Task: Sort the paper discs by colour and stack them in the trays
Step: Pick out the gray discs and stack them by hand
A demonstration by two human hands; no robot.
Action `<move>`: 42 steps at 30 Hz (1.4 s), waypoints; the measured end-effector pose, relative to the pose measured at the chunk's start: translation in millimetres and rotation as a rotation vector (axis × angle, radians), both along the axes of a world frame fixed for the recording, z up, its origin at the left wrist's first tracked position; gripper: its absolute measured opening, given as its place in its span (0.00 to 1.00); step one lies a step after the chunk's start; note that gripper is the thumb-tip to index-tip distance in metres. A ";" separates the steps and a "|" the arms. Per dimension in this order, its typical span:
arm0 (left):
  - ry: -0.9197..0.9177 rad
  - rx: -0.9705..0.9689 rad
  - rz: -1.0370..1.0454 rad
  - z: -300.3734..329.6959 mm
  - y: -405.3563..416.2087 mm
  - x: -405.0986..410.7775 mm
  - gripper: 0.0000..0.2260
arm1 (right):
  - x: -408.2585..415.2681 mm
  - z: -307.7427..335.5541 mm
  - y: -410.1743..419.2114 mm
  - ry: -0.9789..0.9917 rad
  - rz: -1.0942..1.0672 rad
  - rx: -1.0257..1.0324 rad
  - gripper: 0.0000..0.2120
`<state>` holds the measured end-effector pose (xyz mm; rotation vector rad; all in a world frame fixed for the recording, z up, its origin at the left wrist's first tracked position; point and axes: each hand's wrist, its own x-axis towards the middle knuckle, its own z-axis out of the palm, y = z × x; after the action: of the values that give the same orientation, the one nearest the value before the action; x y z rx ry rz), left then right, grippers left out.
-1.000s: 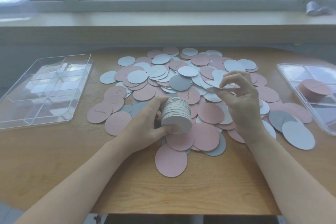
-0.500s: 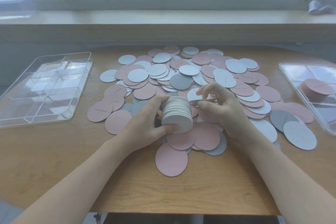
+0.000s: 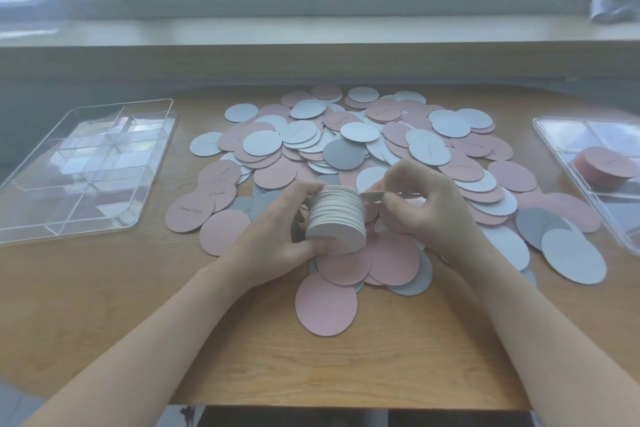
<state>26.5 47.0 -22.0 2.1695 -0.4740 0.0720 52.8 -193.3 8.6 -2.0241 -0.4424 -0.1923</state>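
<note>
Wooden table [image 3: 104, 305] carries scattered discs [image 3: 429, 152] between two clear trays [image 3: 83, 166].

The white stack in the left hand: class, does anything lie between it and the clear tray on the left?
Only loose discs: a few pink discs lie on the table between the white stack in the left hand and the clear tray. Lifted over them, nothing visible blocks it.

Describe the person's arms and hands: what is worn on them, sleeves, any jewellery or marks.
Both forearms are bare up to the frame edge, no sleeves showing. The left hand and right hand wear no gloves, and no rings, watch or bracelets are visible. Nails look short and unpainted.
</note>
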 end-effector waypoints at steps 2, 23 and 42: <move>-0.007 -0.003 -0.006 0.4 0.5 -0.3 0.28 | -1.7 0.8 1.3 0.037 0.042 0.023 0.08; -0.010 -0.033 -0.031 2.7 -1.5 -1.8 0.31 | 22.3 -25.4 -9.3 -0.258 -0.126 -0.459 0.15; -0.006 -0.058 -0.039 1.7 -3.2 1.0 0.31 | 5.3 -8.9 4.5 -0.180 -0.066 -0.010 0.10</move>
<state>27.5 43.8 -20.4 2.1028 -0.5112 0.0706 58.1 -188.9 -0.4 -2.0409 -0.4893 -0.4163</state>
